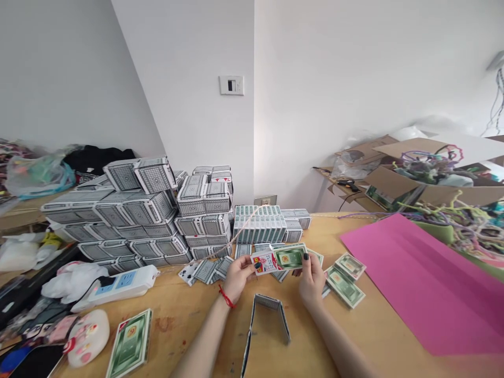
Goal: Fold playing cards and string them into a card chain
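My left hand (240, 278), with a red string on its wrist, pinches a red-and-white playing card (264, 262). My right hand (312, 278) grips the outer end of a green, banknote-patterned card pack (289, 257) between thumb and fingers. Card and pack meet side by side between my hands; whether they are joined I cannot tell. Below them on the table stands a folded strip of grey-backed cards (268, 302), bent into an open frame. Beside my right hand lie more green packs (346, 286). Loose grey-backed cards (207, 271) spread near my left hand.
Tall stacks of blocks made of grey-backed cards (137, 210) rise at the left and back. A pink sheet (425, 289) covers the right side. A white power strip (122, 289), a green pack (130, 344) and a phone (39, 362) lie left. Cardboard boxes (397, 181) hold yarn.
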Demonstrator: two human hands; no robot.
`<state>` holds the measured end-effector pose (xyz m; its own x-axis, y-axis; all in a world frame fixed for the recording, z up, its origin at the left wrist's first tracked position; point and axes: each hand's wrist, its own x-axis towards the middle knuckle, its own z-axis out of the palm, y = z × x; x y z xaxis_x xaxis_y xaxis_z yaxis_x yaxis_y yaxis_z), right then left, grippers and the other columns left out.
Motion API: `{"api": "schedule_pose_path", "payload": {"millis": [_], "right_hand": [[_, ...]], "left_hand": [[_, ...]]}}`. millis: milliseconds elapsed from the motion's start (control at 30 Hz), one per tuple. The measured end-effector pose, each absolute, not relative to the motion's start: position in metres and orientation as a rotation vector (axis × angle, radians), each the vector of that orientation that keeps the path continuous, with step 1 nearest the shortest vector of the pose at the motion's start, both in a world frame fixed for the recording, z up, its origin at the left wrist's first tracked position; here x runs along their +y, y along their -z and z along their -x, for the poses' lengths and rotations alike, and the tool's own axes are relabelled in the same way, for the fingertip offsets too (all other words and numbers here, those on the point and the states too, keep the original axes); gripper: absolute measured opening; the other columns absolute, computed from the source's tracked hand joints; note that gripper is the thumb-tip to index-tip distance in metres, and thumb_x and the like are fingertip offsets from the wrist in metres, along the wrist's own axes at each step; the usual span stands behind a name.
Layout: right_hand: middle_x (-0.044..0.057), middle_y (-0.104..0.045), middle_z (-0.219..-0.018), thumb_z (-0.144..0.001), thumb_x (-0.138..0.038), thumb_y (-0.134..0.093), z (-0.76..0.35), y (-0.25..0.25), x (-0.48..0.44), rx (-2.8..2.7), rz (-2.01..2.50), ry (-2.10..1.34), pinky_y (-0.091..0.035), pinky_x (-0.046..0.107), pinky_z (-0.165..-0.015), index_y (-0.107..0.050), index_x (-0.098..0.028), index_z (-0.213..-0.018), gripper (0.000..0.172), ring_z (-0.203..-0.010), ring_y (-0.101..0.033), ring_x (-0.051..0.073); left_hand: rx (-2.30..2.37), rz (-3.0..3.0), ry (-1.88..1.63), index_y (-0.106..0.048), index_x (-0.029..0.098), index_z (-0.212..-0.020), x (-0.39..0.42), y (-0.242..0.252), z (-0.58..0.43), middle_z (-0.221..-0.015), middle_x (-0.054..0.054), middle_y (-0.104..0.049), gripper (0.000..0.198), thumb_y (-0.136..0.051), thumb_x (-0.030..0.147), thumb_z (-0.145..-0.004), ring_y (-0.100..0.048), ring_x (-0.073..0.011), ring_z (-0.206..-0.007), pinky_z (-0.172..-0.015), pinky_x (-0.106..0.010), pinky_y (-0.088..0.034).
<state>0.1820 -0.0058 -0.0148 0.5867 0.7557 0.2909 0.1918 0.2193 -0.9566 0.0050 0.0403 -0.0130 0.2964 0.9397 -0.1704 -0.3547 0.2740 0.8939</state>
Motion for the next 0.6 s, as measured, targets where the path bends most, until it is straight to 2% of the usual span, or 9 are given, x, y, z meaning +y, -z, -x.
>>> {"api": "schedule_pose_path", "payload": {"millis": [233,600], "right_hand": [[-0.006,-0.043,-0.043,-0.085,-0.049,-0.031,-0.193,0.016,-0.003,-0.643,1.323,-0.332,-0.032,0.024,-0.041,-0.042,-0.022,-0.066,0.035,-0.038,-0.042,0.012],[-0.007,-0.04,-0.041,-0.082,-0.049,-0.038,-0.197,0.022,0.004,-0.687,1.333,-0.484,-0.031,0.024,-0.038,-0.039,-0.022,-0.058,0.037,-0.037,-0.037,0.011]], "left_hand": [[0.798,-0.793,-1.149,-0.062,0.014,-0.084,0.043,0.015,0.001,-0.092,-0.008,-0.068,0.03,-0.072,0.024,-0.058,-0.063,-0.0226,-0.086,-0.076,-0.035,-0.049],[0.794,-0.853,-1.22,-0.062,0.014,-0.092,0.042,0.009,0.008,-0.089,-0.007,-0.069,0.035,-0.066,0.026,-0.059,-0.063,-0.0231,-0.084,-0.079,-0.036,-0.046]]}}
